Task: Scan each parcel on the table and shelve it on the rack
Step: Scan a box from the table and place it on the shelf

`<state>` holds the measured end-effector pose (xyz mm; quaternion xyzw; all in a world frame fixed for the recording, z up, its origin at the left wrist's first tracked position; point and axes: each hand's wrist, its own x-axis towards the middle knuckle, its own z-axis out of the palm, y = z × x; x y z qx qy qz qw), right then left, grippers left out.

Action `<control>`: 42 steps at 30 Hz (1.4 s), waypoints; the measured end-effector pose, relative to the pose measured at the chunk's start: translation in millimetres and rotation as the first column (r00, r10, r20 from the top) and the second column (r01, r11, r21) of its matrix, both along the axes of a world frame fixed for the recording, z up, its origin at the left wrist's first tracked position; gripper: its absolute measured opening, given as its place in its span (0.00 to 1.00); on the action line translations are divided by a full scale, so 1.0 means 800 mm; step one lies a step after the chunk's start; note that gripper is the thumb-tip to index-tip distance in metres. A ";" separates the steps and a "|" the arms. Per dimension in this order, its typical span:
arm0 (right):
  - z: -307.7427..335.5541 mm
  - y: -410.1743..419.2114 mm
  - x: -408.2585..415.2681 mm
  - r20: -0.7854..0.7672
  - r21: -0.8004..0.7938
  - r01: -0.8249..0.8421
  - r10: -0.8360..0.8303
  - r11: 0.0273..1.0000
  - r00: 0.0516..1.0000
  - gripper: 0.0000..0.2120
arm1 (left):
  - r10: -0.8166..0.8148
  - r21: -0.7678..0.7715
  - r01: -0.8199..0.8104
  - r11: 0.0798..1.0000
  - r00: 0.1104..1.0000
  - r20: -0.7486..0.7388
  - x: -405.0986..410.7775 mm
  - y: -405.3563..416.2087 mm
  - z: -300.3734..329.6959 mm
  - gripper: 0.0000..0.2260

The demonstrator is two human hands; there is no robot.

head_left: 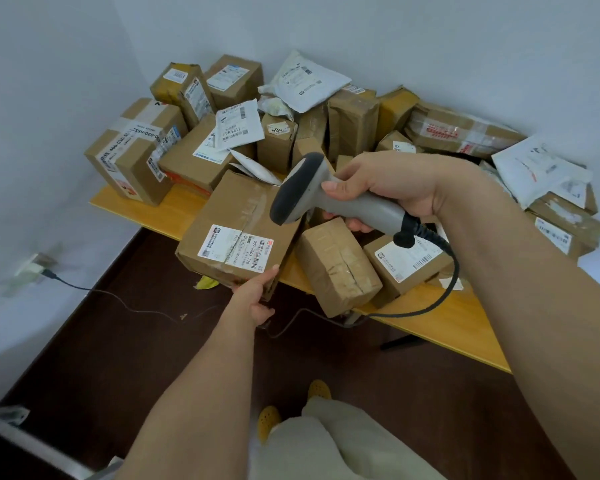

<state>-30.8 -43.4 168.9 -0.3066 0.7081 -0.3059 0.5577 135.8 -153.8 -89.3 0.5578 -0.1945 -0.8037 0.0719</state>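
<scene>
A flat cardboard parcel (229, 223) with a white shipping label facing up is tilted off the table's front edge. My left hand (257, 296) grips its near corner, thumb on top and fingers underneath. My right hand (381, 181) holds a grey corded barcode scanner (312, 199) by the handle, its dark head pointing down at the parcel just above the label side. Several more cardboard boxes and white mailer bags are heaped on the yellow table (440, 317) behind it.
A taped brown box (336, 268) and a labelled box (409, 261) sit at the table's front edge under the scanner. The scanner cable (430, 306) hangs over the edge. A wall socket with a cord (35, 268) is at the left. Dark floor lies below.
</scene>
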 end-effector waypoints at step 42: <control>-0.091 -0.065 0.079 0.343 0.183 0.616 -0.637 0.766 0.691 0.02 | 0.270 -0.149 -0.267 0.952 0.963 0.001 0.154 -0.053 0.056 0.20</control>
